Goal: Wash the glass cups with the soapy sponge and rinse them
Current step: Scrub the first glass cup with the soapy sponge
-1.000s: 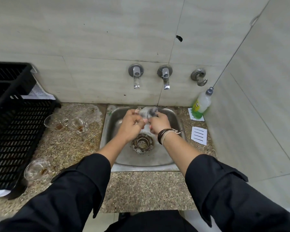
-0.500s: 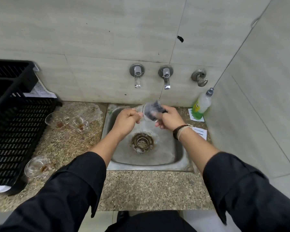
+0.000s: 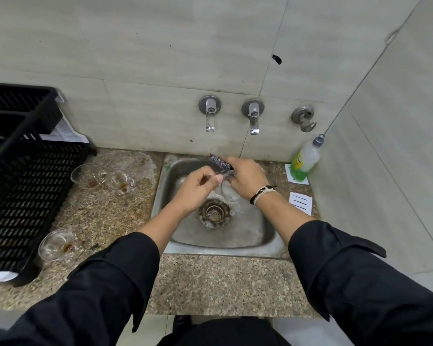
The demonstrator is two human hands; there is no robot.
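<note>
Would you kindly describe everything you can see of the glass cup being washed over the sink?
The glass cup is clear, so thin and see-through that mainly its curved rim and wall outline show. It is held tilted above the steel sink, over the drain. The left hand pinches it from the left; the right hand is curled over it on the right, holding a dark sponge by its upper edge. Whether it has a handle is hidden.

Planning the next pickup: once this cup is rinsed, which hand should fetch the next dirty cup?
Left. The left hand is nearer the three dirty cups on the counter left of the sink; the right hand holds the sponge.
</note>
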